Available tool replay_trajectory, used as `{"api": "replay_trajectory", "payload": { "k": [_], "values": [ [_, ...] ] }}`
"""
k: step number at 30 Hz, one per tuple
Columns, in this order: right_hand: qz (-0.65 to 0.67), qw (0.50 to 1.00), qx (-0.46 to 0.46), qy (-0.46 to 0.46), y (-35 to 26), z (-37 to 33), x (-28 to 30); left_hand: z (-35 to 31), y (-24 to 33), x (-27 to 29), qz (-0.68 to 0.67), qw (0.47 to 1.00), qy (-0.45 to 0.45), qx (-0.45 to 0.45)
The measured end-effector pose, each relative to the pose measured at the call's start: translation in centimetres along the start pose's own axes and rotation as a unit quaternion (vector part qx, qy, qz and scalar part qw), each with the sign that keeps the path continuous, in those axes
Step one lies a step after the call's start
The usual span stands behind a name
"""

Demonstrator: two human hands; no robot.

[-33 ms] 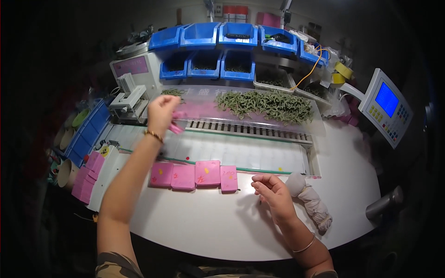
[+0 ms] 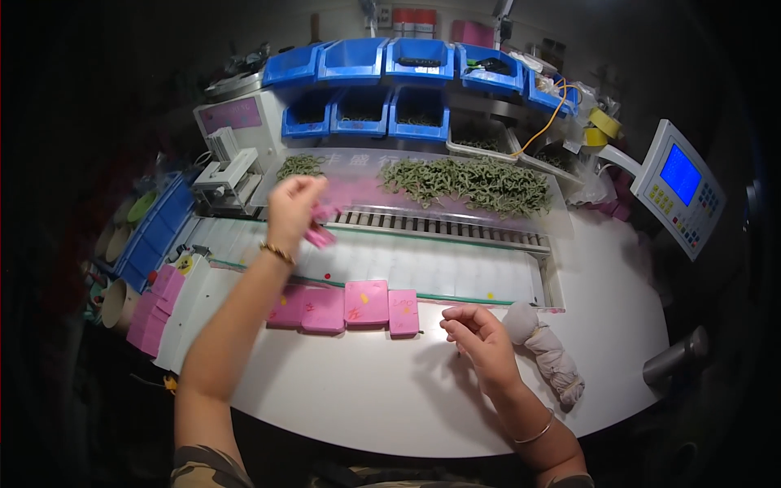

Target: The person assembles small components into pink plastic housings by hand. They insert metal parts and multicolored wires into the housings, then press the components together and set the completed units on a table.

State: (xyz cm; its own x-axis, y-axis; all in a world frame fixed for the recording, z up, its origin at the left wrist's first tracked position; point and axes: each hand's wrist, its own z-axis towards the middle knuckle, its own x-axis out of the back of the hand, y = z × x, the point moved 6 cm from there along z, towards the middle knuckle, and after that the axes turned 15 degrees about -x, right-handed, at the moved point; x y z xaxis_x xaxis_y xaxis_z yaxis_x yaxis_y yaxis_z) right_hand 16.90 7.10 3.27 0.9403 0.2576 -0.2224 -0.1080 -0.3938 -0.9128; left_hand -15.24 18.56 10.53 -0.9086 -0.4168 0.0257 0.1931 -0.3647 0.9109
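My left hand (image 2: 294, 213) is over the far left of the bench, near a small pile of green twisted pieces (image 2: 299, 166) on the clear sheet. Its fingertips are pinched together and blurred. Bright pink pieces (image 2: 320, 236) show beside its fingers; I cannot tell whether they are held or worn. Above the white tabletop at the right, my right hand (image 2: 482, 337) has thumb and forefinger drawn together, and what they hold is too small to name. A row of pink blocks (image 2: 366, 302) lies to its left. A larger heap of green twisted pieces (image 2: 468, 185) lies farther back.
A white strip tray (image 2: 407, 264) with green edging crosses the bench before a row of rollers (image 2: 443, 230). Blue bins (image 2: 419, 69) stand behind. A control panel (image 2: 679, 183) is at the right, a rolled grey cloth (image 2: 553, 362) by my right hand, and a press-like machine (image 2: 230, 180) at left.
My left hand has moved slightly right and nearer, with the pink pieces, uncovering more of the small green pile. My right hand stays in place.
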Motion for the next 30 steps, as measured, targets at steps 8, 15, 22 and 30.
{"api": "replay_trajectory", "payload": {
  "k": [8, 15, 22, 30],
  "values": [
    [-0.436, 0.792, 0.426, 0.04, -3.1, -4.6, -5.3, -17.8, 0.1, -11.0, -0.315, 0.91, -0.135, 0.235],
    [-0.446, 0.775, 0.439, 0.09, -4.7, -4.5, -3.5, -20.2, 2.1, -12.7, -0.406, 0.859, -0.191, 0.249],
    [-0.552, 0.658, 0.502, 0.105, -3.0, -6.2, -6.0, -19.2, 0.6, -12.9, -0.454, 0.816, -0.092, 0.345],
    [-0.664, 0.591, 0.403, 0.218, -3.7, -7.7, 1.1, -19.2, -2.0, -12.1, -0.416, 0.832, -0.041, 0.366]
  ]
}}
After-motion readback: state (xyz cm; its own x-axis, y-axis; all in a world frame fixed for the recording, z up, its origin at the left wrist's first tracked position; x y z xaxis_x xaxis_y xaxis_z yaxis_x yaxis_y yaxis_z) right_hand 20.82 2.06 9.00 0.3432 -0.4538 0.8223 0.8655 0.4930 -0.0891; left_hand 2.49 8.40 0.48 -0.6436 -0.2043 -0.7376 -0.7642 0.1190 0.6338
